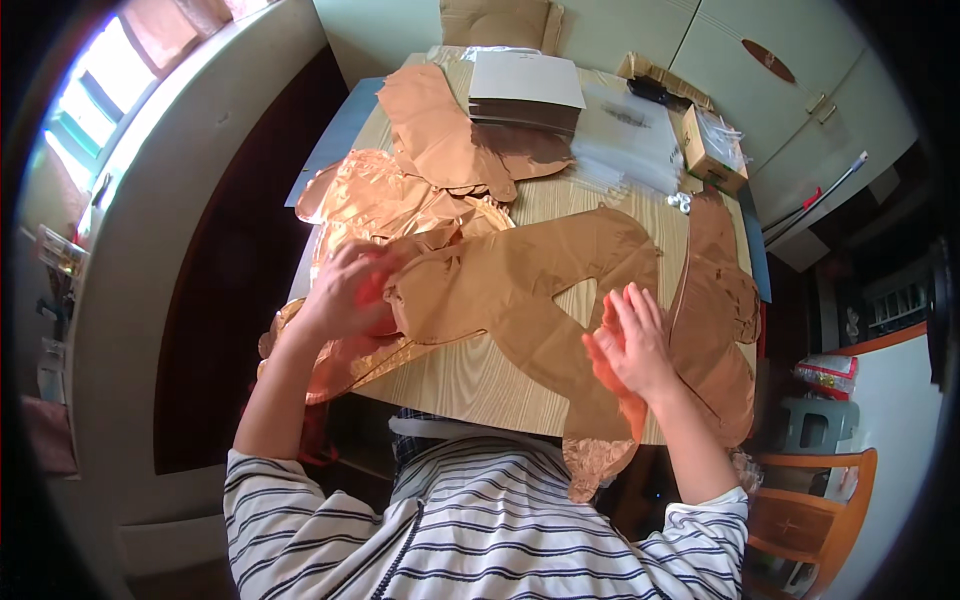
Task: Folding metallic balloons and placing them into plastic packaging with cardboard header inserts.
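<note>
A flat, uninflated copper-coloured foil balloon [520, 270] lies across the table in front of me, with a gap between two of its limbs. One limb hangs over the near table edge, its crinkled tip shinier than the rest. My left hand [355, 285] is at the balloon's left end, fingers bent and partly blurred; whether they grip the foil I cannot tell. Over the right-hand limb, my right hand [630, 345] has its fingers stretched out and nothing in them. A heap of shiny crumpled foil balloons [365, 195] lies beyond my left hand.
More flat foil pieces [430, 125] lie at the far left, and others [712, 330] along the right edge. A stack of white-topped cards [527, 85], clear plastic sheets [630, 135] and a small cardboard box [712, 150] stand at the back. A wooden chair [815, 510] is at lower right.
</note>
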